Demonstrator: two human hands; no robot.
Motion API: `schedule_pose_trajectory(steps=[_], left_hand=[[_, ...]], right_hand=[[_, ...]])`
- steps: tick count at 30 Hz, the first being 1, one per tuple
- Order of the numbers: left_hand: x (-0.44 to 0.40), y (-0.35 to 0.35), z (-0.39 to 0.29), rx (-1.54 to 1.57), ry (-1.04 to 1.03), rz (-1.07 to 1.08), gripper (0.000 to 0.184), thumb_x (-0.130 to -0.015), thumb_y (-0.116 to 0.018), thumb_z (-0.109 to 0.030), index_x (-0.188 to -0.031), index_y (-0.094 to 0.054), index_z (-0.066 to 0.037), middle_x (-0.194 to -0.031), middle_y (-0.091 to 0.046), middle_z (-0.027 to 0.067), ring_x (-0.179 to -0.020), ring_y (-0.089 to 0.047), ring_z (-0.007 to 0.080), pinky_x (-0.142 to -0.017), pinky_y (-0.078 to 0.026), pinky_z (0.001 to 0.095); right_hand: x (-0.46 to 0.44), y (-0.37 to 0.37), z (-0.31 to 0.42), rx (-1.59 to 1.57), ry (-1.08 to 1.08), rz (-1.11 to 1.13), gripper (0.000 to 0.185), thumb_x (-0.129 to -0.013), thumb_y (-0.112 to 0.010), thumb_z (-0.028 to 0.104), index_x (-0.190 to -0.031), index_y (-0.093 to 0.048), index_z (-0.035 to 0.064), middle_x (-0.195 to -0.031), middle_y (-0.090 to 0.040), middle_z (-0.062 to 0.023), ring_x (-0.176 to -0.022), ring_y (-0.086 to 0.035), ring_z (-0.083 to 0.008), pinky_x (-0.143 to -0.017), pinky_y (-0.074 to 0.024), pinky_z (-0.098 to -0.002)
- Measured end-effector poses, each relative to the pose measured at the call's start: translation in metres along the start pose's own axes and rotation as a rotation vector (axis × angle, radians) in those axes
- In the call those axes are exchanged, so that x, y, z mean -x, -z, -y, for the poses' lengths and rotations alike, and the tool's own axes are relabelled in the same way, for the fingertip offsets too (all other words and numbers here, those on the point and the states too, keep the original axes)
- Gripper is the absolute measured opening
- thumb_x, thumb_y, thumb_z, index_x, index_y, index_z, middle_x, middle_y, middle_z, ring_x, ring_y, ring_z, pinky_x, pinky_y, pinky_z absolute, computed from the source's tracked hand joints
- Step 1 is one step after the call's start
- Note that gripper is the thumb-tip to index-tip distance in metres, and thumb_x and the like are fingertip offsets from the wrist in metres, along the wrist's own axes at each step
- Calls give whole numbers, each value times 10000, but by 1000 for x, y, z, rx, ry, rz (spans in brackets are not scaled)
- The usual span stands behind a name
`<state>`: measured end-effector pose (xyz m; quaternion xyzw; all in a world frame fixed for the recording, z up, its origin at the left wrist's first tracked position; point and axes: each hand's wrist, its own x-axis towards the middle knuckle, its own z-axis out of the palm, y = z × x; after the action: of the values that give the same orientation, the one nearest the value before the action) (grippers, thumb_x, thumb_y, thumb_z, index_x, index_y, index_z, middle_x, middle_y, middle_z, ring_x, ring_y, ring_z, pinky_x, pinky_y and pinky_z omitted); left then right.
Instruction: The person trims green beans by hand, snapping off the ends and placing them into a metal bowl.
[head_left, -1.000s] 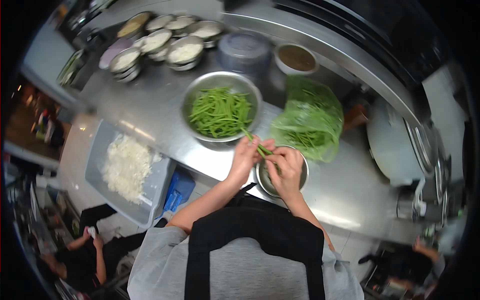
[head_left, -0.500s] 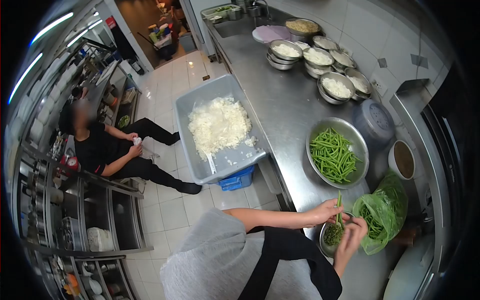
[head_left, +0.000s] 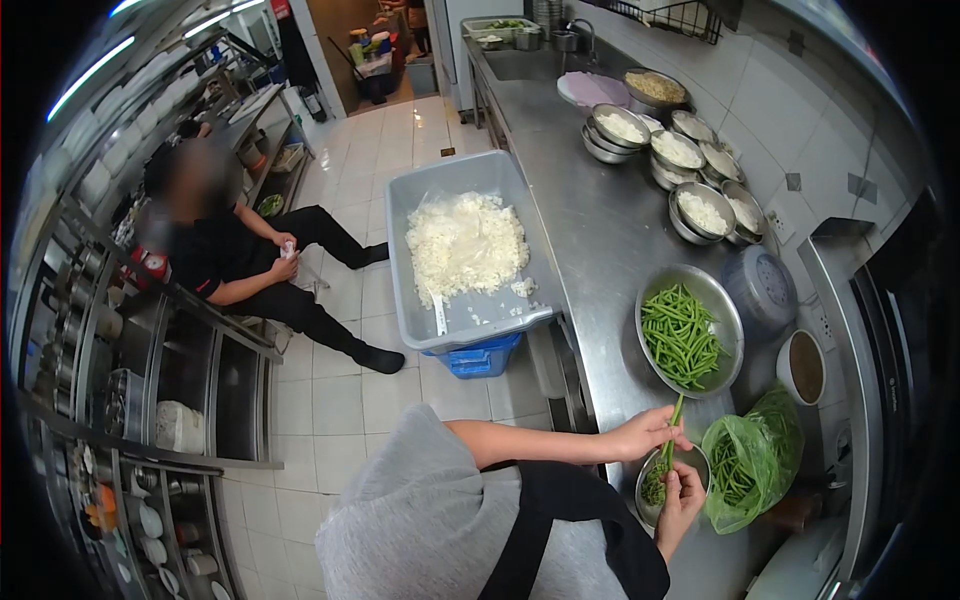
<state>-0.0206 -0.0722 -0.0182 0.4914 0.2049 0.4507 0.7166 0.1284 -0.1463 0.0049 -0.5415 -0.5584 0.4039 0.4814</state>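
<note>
A few green beans are gripped upright in my left hand, fingers closed round them. My right hand pinches at the lower ends of the same beans, just below the left. Under both hands sits a small metal bowl with bits of green trimmings in it. Beyond my left hand, a large steel bowl holds a heap of whole green beans. On the right, an open green plastic bag contains more beans.
A grey tub of white rice-like food stands left of the steel counter. Several bowls of white food line the wall side, near an upturned plastic container and a white pot. A seated person is across the aisle.
The view has shifted, so the counter things appear farther right. My right hand has moved from beside the beans' upper part down to their lower ends; my left still holds them.
</note>
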Motion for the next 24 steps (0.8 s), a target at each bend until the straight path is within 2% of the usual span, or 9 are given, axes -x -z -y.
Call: schedule_pose_trajectory(steps=[7,9,12,14,16,20,23,24], left_hand=[[27,11,-16,35,40,-83,167,-947,-394,-224,-981,-418,-62,-1007,-611,151,-928,-572,170,-816,-427,298],[37,9,-28,99,117,-172,183,-947,-393,-237,-989,-425,-62,-995,-616,136,-896,-574,148,-768,-427,275],[44,6,-28,78,111,-142,191,-948,-391,-245,-994,-432,-64,-1000,-612,127,-864,-570,129,-725,-422,258],[44,4,-25,98,121,-134,192,-948,-392,-241,-989,-446,-62,-997,-613,124,-841,-567,121,-705,-417,249],[43,2,-25,69,133,-158,198,-947,-395,-243,-977,-458,-57,-984,-619,119,-849,-571,124,-704,-420,245],[38,-3,-18,92,179,-126,205,-946,-397,-244,-974,-463,-52,-977,-622,118,-859,-575,128,-702,-423,242],[33,-11,-20,60,176,-84,201,-948,-394,-233,-980,-459,-46,-975,-624,114,-860,-578,128,-694,-423,235],[31,-15,-18,48,127,-63,185,-947,-395,-211,-985,-456,-40,-989,-620,112,-878,-576,128,-721,-428,241]], right_hand=[[-1,2,-3,66,70,106,62,-786,-587,31,-784,-592,-32,-703,-558,-36,-647,-487,-103,-605,-381,-232],[-2,-3,4,61,63,136,44,-754,-609,11,-751,-593,-29,-663,-555,-44,-632,-486,-113,-591,-377,-246],[-3,-10,1,107,109,117,38,-729,-621,-5,-740,-593,-28,-643,-555,-49,-624,-486,-119,-590,-376,-253],[-2,-7,0,152,139,146,55,-772,-589,8,-742,-571,-34,-684,-546,-32,-646,-487,-89,-600,-379,-220],[3,-6,3,194,142,118,34,-727,-601,5,-745,-594,-23,-658,-571,-87,-628,-527,-186,-607,-396,-292],[13,2,3,241,138,105,41,-739,-587,17,-750,-594,-21,-683,-580,-106,-658,-542,-211,-635,-410,-306],[13,10,-9,369,190,33,41,-749,-575,16,-752,-590,-22,-700,-584,-115,-686,-545,-215,-661,-415,-306],[11,13,-17,373,182,-62,43,-752,-573,15,-751,-587,-25,-697,-582,-113,-676,-544,-209,-659,-419,-304]])
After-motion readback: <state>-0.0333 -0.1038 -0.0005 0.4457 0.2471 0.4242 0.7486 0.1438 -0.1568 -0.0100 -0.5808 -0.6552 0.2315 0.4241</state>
